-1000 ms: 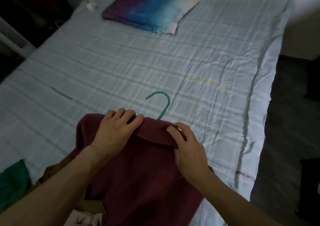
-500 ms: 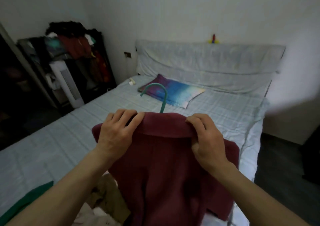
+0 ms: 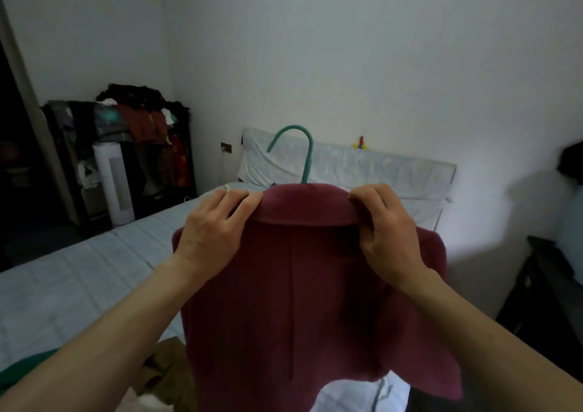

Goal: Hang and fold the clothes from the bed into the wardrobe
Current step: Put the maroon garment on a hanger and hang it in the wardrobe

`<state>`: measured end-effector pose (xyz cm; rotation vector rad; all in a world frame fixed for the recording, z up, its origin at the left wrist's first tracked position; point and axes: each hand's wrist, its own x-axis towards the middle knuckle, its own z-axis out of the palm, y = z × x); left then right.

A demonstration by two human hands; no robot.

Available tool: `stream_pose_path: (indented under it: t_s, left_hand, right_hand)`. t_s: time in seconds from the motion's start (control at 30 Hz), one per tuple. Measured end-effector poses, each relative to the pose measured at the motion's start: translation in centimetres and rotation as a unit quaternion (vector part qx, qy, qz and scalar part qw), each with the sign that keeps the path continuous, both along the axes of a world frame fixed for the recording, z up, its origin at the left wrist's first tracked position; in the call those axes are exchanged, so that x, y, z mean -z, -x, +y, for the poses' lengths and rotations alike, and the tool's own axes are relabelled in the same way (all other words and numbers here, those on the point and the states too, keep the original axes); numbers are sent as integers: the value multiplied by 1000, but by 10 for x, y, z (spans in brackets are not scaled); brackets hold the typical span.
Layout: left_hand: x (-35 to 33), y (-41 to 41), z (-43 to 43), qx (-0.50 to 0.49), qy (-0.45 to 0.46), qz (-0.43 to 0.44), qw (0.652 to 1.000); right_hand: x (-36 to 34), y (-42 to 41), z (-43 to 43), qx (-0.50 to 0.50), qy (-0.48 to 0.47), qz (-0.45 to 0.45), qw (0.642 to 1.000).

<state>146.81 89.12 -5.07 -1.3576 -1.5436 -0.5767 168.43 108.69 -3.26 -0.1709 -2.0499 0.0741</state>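
1. Brown garment (image 3: 170,377), crumpled on bed (image 3: 79,273), nearest.
2. Maroon shirt (image 3: 299,301), held above bed on teal hanger (image 3: 307,156), hook upright.
3. Left grip (image 3: 217,231), curled over collar's left end; right grip (image 3: 388,238), pinching its right end.
4. Loaded clothes rack (image 3: 142,140), far left.

Dim room, cool grey-blue cast. Brightest patch sits low on the right wall (image 3: 473,231), a soft grey shadow above it. Left doorway (image 3: 14,172) nearly black. Centre sharpest, though the maroon shirt (image 3: 315,285) I hold reads flat, weave lost. Wide-angle bend leans the door frame (image 3: 31,102); dark shape (image 3: 571,162) at right edge is smeared and blurred.
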Motion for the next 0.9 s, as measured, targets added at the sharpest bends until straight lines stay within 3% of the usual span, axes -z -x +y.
stream_pose_path:
  t_s: [0.23, 0.6, 0.73, 0.9]
  left_hand:
    - [-7, -36, -20, 34, -19, -25, 999]
    - [-8, -60, -35, -5, 0, -63, 998]
    - [-10, -62, -36, -19, 13, -84, 996]
    - [-6, -70, -39, -41, 23, -105, 993]
  right_hand:
    - [-2, -29, -12, 61, 18, -25, 998]
    - [23, -28, -21, -14, 101, -67, 993]
    - [24, -29, -14, -77, 113, -120, 983]
    - [12, -19, -4, -164, 209, -120, 957]
